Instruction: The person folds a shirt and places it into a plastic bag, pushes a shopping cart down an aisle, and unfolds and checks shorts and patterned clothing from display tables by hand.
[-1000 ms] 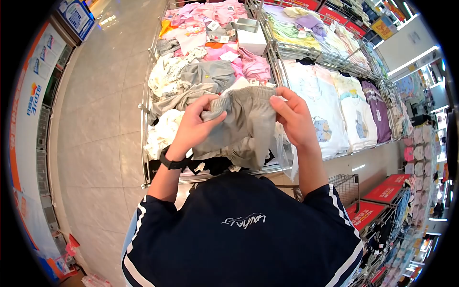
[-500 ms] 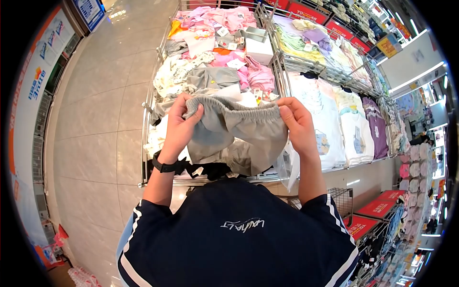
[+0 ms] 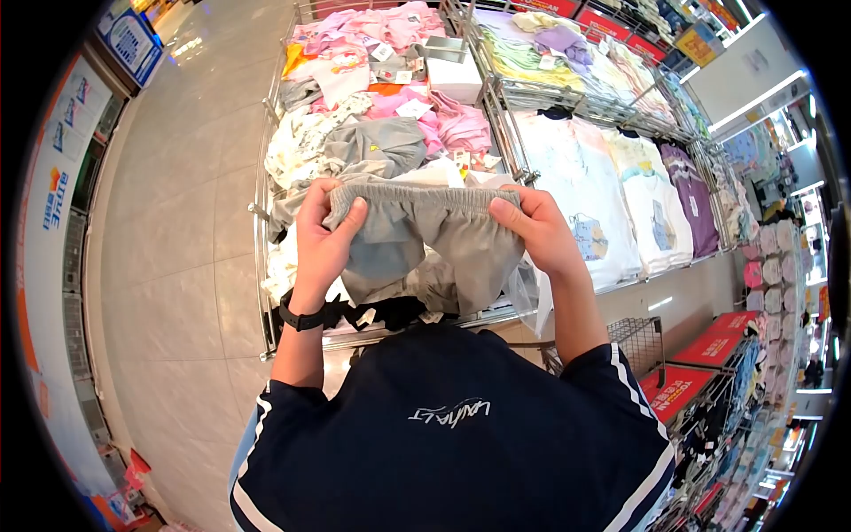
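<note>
From my distant place I saw one pair of grey trousers [image 3: 483, 248], wrinkled, with two legs and one gathered waistband [image 3: 425, 197]. They hung above the near part of the metal rack [image 3: 258, 211]. My left hand [image 3: 321, 232] pinched one waistband end between thumb and fingers; my right hand [image 3: 542, 232] pinched the other. One white box [image 3: 455, 80] stood farther back on the rack.
</note>
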`<act>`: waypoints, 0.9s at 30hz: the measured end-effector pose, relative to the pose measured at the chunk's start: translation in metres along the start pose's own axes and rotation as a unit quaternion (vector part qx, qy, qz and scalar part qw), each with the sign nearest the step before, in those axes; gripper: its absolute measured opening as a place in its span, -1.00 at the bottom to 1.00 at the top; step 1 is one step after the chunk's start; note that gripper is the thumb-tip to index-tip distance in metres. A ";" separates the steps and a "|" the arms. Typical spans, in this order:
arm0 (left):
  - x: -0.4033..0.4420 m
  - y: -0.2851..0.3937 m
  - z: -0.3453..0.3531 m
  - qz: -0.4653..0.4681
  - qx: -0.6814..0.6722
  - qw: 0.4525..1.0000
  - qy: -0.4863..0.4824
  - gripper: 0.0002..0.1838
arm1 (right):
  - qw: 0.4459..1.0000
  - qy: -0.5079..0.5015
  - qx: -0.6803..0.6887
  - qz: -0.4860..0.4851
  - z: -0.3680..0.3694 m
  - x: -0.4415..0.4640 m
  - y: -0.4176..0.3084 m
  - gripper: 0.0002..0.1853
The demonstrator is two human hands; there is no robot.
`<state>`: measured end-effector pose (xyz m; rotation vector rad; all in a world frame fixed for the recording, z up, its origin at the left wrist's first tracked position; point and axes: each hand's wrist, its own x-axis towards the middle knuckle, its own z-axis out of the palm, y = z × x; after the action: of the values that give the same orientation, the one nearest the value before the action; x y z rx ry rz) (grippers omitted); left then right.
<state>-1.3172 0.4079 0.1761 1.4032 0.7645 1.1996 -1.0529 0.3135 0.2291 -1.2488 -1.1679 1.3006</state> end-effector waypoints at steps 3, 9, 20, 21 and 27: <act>0.001 -0.005 -0.002 -0.013 0.019 1.000 0.008 -0.74 | 1.000 -0.005 0.014 0.011 0.001 -0.002 -0.003 -0.72; -0.004 0.002 0.023 0.170 0.271 0.939 0.128 -0.45 | 0.991 0.000 0.127 0.047 0.021 0.010 0.005 -0.70; -0.036 -0.005 0.044 0.014 0.065 0.994 -0.085 -0.53 | 0.993 -0.088 0.067 -0.045 0.071 0.011 0.018 -0.77; -0.035 -0.005 0.042 0.011 0.069 0.992 -0.103 -0.61 | 0.995 -0.061 0.052 -0.054 0.063 0.009 0.024 -0.74; -0.029 -0.009 0.037 -0.023 -0.057 0.984 -0.166 -0.80 | 0.971 0.042 -0.131 -0.197 0.042 0.012 0.040 -0.48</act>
<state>-1.2889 0.3712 0.1638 1.4343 0.4834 0.9259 -1.0960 0.3205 0.1890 -1.1660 -1.4718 0.8119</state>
